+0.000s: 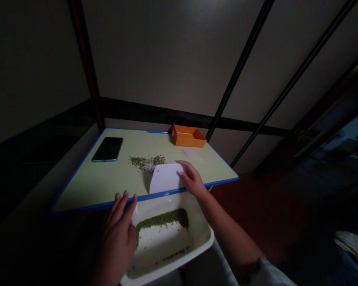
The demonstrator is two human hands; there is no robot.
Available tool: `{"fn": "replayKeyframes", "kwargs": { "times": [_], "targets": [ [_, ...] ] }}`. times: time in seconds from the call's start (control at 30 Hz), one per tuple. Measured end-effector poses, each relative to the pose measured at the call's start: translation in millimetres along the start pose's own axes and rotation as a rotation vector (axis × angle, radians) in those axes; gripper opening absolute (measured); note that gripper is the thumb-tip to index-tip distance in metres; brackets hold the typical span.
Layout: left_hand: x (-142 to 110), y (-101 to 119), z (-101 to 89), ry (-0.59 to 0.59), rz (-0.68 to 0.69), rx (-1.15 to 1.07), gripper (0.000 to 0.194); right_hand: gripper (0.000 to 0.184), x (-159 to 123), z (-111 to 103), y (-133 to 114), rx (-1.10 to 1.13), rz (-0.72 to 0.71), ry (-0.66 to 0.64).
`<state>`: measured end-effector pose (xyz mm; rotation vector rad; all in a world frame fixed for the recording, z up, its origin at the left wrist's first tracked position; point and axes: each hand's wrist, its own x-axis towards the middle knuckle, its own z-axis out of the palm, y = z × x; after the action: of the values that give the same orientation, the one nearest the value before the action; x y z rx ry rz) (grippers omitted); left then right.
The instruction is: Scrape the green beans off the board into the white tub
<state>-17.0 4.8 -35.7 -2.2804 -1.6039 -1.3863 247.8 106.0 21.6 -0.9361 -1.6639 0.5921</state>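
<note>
My right hand is closed on a white plastic scraper, tilted up at the table's front edge. Just behind the scraper, small green beans lie mixed with white grains. A white basin sits below the front edge, its back rim close against the table. Inside it, more green beans are heaped along the back wall and scattered on the bottom. At the basin's left rim is my left hand, fingers stretched and spread, tips at the table's blue edge; its underside is hidden.
The pale table has a blue border. A dark-screened phone lies at its left. An orange open box stands at the back right, with a thin patch of whitish grains in front. Dark-framed panels rise behind.
</note>
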Motion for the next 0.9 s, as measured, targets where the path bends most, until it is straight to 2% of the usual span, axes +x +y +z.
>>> {"fn": "replayKeyframes", "kwargs": {
  "times": [0.4,0.53,0.63,0.73,0.8,0.9],
  "targets": [
    [1.1,0.7,-1.6,0.008,0.035,0.027,0.056,0.035,-1.1,0.0,-2.8,-0.003,0.002,0.024],
    [0.5,0.4,-2.2,-0.004,0.022,0.025,0.057,0.039,1.0,-8.8,2.2,0.018,0.029,0.205],
    [-0.1,-0.5,-1.5,-0.011,-0.003,0.007,0.058,0.044,3.4,-24.9,9.0,-0.018,0.054,0.403],
    [-0.6,-1.4,-0.3,-0.006,-0.028,-0.010,0.060,0.048,3.1,-43.4,15.8,-0.069,0.093,0.523],
    [-0.7,-1.3,0.3,0.000,-0.032,-0.012,0.060,0.048,1.1,-52.8,19.5,-0.113,0.127,0.504],
    [-0.4,0.1,0.2,0.007,-0.016,-0.007,0.059,0.045,-1.4,-59.7,23.8,-0.149,0.139,0.406]
  ]
}}
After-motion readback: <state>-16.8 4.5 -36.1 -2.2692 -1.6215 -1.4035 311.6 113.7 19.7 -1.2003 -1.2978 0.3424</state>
